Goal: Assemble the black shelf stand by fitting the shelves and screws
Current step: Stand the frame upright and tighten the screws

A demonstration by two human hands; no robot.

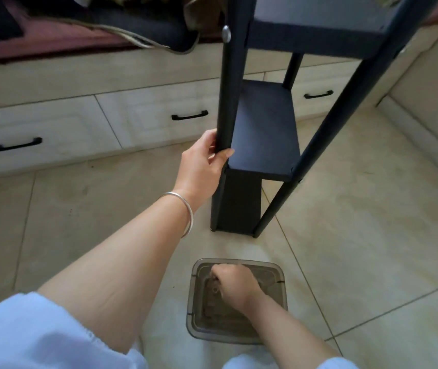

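Grey plastic tub holds right hand, fingers curled.

I see open floor right of the shelf stand; drawers crowd behind it, and the container sits just near it.

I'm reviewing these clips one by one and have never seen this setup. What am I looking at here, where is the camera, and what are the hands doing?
There is no machine: a person wears a wide-angle camera on the head, looking down at their own two hands. The left hand grips a front post of the black shelf stand, which stands on the tiled floor. The right hand reaches into a translucent plastic container on the floor, fingers curled; whether it holds a screw is too blurred to tell. Pale drawers run behind.
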